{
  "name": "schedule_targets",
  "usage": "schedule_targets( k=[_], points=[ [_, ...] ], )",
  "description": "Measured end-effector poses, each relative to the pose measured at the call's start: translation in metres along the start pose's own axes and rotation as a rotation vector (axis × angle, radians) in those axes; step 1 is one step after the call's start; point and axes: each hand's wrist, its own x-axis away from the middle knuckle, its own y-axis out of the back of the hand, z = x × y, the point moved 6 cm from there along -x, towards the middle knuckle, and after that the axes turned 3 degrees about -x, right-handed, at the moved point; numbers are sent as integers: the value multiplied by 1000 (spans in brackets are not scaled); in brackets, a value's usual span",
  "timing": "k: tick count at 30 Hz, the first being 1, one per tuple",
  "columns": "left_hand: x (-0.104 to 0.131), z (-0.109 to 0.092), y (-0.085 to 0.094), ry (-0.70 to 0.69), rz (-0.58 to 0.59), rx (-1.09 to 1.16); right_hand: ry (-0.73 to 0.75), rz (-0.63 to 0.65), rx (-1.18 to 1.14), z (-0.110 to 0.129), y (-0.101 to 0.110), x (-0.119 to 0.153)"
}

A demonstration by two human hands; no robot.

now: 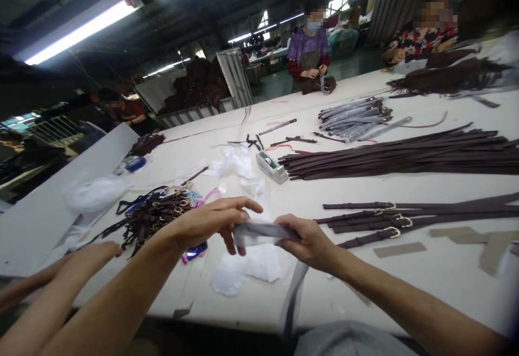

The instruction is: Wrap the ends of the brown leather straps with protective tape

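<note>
A dark strap wrapped in thin whitish film [265, 233] is held up above the table in front of me. My right hand [302, 239] grips it between thumb and fingers, and a long film-covered tail [294, 299] hangs down toward my lap. At the other end, my left hand [225, 223] has its fingers curved loosely around the strap's tip, with the index finger stretched out over it. Crumpled white wrapping sheets [251, 269] lie on the table under my hands. A white tape dispenser [271, 167] stands just beyond them.
Long brown straps [397, 156] and buckled straps [377, 221] lie right. Film-wrapped straps [352, 118] are piled farther back. A heap of small buckled straps [158, 212] sits left, near another person's arm [81, 269]. Co-workers [310, 47] are across the table [203, 142].
</note>
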Motion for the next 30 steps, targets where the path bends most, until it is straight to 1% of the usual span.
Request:
schedule_targets(
  k=[2, 4, 7, 9, 11, 12, 13, 14, 15, 16, 17, 18, 19, 20, 21, 22, 23, 24, 25, 26, 27, 28, 29, 30],
  points=[
    [-2, -10, -2, 2, -31, -19, 112, 47, 127, 11, 1, -4],
    [-5, -13, -11, 64, 19, -69, 165, 58, 261, 19, 4, -9],
    [-7, -1, -28, 185, 155, -79, 222, 35, 409, 27, 17, -12],
    [-5, 11, -35, 205, 194, 4, 290, 8, 431, 31, 33, -15],
    [-2, 17, -41, 176, 207, 127, 380, -17, 412, 36, 51, -20],
    [0, 14, -43, 131, 208, 196, 423, -42, 390, 38, 59, -24],
    [1, 6, -45, 56, 197, 269, 456, -73, 355, 40, 65, -29],
    [3, -7, -46, -42, 170, 338, 463, -119, 299, 41, 70, -35],
    [6, -25, -44, -165, 123, 391, 439, -174, 215, 41, 71, -41],
    [8, -46, -41, -306, 56, 422, 381, -223, 100, 39, 68, -47],
    [11, -68, -35, -450, -31, 422, 292, -245, -46, 35, 60, -52],
    [15, -89, -28, -585, -128, 388, 181, -235, -216, 30, 46, -55],
    [18, -108, -19, -701, -227, 326, 59, -186, -396, 24, 28, -54],
    [21, -123, -10, -795, -322, 240, -64, -116, -573, 20, 9, -50],
    [22, -133, 0, -866, -413, 138, -171, -47, -723, 18, -8, -41],
    [22, -138, 11, -909, -502, 14, -260, 15, -831, 17, -21, -30],
    [21, -137, 21, -928, -591, -132, -330, 59, -896, 16, -26, -17],
    [18, -132, 31, -928, -676, -299, -382, 76, -917, 17, -24, -4],
    [14, -123, 37, -913, -744, -480, -422, 64, -897, 17, -15, 7],
    [7, -110, 41, -880, -786, -657, -446, 25, -852, 20, 0, 17],
    [-1, -95, 40, -850, -790, -816, -450, -33, -785, 24, 21, 23],
    [-10, -79, 35, -821, -760, -936, -434, -90, -704, 31, 45, 27],
    [-17, -64, 28, -785, -719, -1006, -387, -126, -618, 43, 69, 25],
    [-23, -51, 18, -752, -683, -1039, -324, -135, -505, 56, 93, 21]
  ],
)
